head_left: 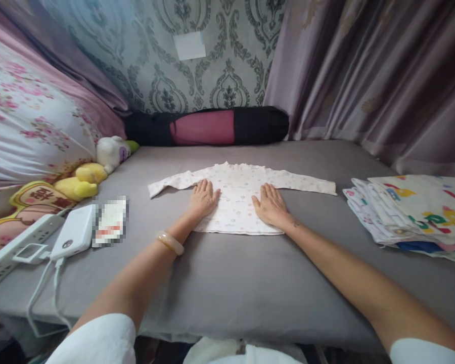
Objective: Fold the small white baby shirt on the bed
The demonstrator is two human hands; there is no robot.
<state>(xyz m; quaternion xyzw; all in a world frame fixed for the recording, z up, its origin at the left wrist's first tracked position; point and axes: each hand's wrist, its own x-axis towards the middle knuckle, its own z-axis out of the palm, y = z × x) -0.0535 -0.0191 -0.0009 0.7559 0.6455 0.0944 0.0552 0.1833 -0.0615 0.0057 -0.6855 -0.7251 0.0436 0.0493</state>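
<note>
A small white long-sleeved shirt (237,202) with a faint scattered print lies spread flat, its collar away from me and its sleeves stretched out to both sides. My left hand (205,198) rests flat on the left side of its body, just below the sleeve, fingers extended. On the opposite side my right hand (271,205) lies palm down, fingers stretched out, near the right edge of the body. Neither hand grips the cloth. A pale bangle (170,242) circles my left wrist.
The shirt lies on a grey sheet (235,283). At right sits a stack of folded printed cloths (413,212). To the left are a power bank (75,230) with cables, a power strip (23,247), a blurred packet (110,222) and plush toys (79,182). A black-and-pink roll (202,127) lies at the back.
</note>
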